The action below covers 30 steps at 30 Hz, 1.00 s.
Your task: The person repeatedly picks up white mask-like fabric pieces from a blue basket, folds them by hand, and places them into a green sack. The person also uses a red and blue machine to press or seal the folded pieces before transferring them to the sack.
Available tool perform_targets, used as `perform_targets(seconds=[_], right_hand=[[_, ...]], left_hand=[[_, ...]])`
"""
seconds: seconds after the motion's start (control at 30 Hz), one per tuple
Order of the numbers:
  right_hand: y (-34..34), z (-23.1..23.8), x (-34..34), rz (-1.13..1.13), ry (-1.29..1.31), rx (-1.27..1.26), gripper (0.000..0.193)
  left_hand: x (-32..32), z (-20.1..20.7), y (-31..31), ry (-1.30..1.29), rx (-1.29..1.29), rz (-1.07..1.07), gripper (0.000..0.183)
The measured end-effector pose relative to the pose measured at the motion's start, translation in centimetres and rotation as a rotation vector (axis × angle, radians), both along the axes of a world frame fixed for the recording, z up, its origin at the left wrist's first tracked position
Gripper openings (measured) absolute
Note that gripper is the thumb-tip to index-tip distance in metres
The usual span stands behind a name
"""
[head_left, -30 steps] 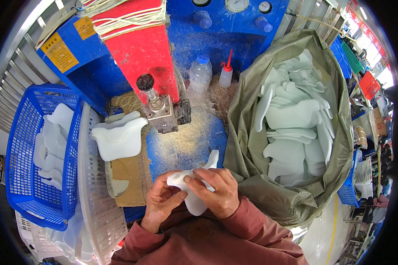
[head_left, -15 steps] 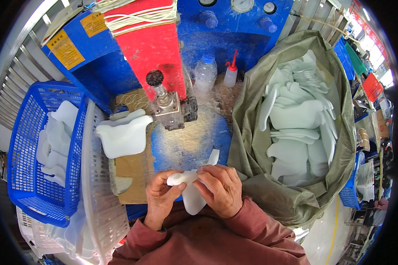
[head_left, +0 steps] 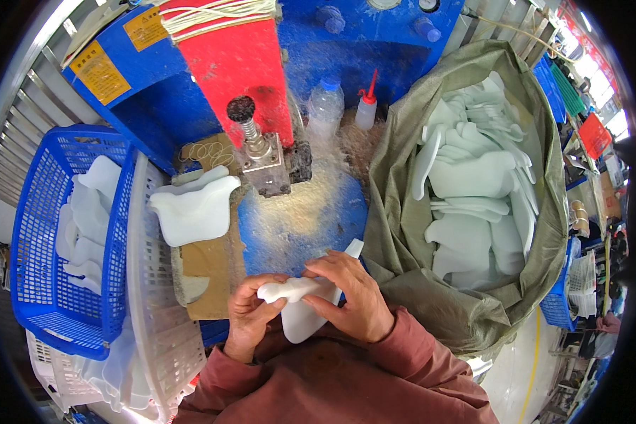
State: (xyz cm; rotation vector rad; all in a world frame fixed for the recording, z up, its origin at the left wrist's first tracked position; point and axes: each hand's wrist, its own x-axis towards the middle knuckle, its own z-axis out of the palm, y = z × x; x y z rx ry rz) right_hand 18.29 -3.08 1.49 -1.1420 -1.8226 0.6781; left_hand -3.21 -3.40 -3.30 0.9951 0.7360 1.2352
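Observation:
Close to my body, above the near edge of the blue work surface (head_left: 261, 258), both hands hold a smooth white curved piece (head_left: 302, 326). Its rounded end sits between the thumb and fingers of my left hand (head_left: 247, 321). My right hand (head_left: 360, 300) is wrapped over the other side, fingers on top and thumb below. A narrow tip of the piece sticks out beyond the right fingers, and a broad lobe hangs down between the hands. Part of it is hidden by my fingers. Left of the blue surface, similar white pieces (head_left: 196, 215) lie stacked on cardboard (head_left: 215, 279).
Ahead stands a red machine arm (head_left: 237, 74) with a metal clamp block (head_left: 265, 173) above pale dust. Behind it are a clear bottle (head_left: 326, 106) and a red-tipped squeeze bottle (head_left: 366, 109). A green sack (head_left: 396, 205) of white pieces stands right; a blue basket (head_left: 120, 283) stands left.
The white piece has turned a little, and its narrow tip reaches farther right. My right fingers have shifted over its top. The surroundings sit slightly higher in view.

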Motion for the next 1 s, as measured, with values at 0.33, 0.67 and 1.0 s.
perform_targets(seconds=[0.33, 0.67, 1.0], right_hand=[[-0.2, 0.1, 0.3, 0.123, 0.018, -0.123, 0.066], [-0.2, 1.5, 0.7, 0.073, -0.207, 0.056, 0.062], [-4.6, -3.5, 8.0, -0.424, 0.786, -0.487, 0.051]], left_hand=[[-1.1, 3.9, 0.8, 0.163, -0.144, -0.187, 0.047], [-0.6, 3.7, 1.8, 0.534, -0.086, -0.164, 0.027], [-2.2, 0.2, 0.7, 0.316, -0.085, 0.092, 0.023]])
